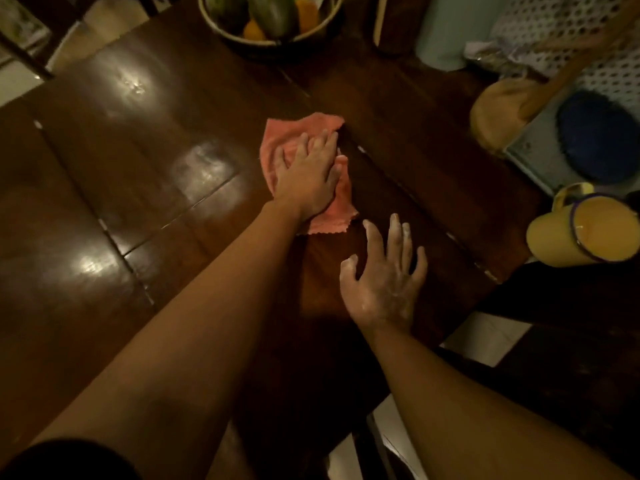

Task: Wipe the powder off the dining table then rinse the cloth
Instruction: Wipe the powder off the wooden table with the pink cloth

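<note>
A pink cloth (341,202) lies spread on the dark wooden dining table (145,168), near its middle. My left hand (308,174) presses flat on the cloth with straight fingers. My right hand (384,271) hovers or rests with spread fingers on the table just below and right of the cloth; white powder dusts its fingers and back. Thin lines of white powder (453,237) sit in the seams between the table boards to the right of the cloth.
A bowl of fruit (270,15) stands at the table's far edge. A yellow mug with a dark rim (581,230) sits at the right edge, beside a pale box with a blue round thing (599,136). A pale container (446,32) stands at the back right.
</note>
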Demonstrator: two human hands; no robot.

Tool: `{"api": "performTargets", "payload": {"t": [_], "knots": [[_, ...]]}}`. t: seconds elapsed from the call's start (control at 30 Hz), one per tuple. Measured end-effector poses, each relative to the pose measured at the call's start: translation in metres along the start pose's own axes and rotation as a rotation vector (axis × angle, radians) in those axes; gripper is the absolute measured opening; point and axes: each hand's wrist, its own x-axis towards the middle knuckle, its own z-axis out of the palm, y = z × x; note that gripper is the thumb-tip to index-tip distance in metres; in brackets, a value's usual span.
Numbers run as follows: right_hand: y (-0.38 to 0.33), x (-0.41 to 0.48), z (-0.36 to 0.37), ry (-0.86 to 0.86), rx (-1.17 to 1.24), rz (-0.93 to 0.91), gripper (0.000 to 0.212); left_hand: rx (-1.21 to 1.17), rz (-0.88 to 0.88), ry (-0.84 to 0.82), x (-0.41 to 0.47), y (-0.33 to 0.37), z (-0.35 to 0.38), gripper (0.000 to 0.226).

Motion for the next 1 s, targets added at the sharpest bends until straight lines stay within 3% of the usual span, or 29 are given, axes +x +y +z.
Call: {"api": "performTargets", "payload": {"t": [0.23, 0.3, 0.5, 0.6, 0.7, 0.9, 1.0], "knots": [[0.003, 0.003, 0.003, 0.125, 0.144, 0.182, 0.065, -0.012, 0.54, -0.192, 0.0, 0.029, 0.016, 0.052], [0.003, 0.005, 0.003, 0.126, 0.162, 0.189, 0.066, -0.1, 0.534, -0.166, -0.009, 0.015, 0.011, 0.046], [0.003, 0.004, -0.004, 0.08, 0.178, 0.151, 0.076, -0.086, 0.259, -0.042, -0.07, -0.004, 0.016, 0.043], [0.012, 0.004, -0.022, -0.101, 0.29, 0.128, 0.076, -0.047, 0.332, -0.108, -0.116, -0.001, 0.019, 0.044], [0.025, -0.012, -0.059, -0.325, 0.454, 0.079, 0.056, -0.056, 0.41, -0.239, -0.165, 0.0, 0.016, 0.059], [0.025, -0.113, -0.096, -0.402, 0.417, 0.131, 0.031, 0.111, 0.67, -0.407, -0.255, -0.007, 0.031, 0.05], [0.017, -0.151, -0.106, -0.376, 0.533, 0.212, 0.022, 0.09, 0.772, -0.45, -0.294, -0.034, 0.03, 0.05]]}}
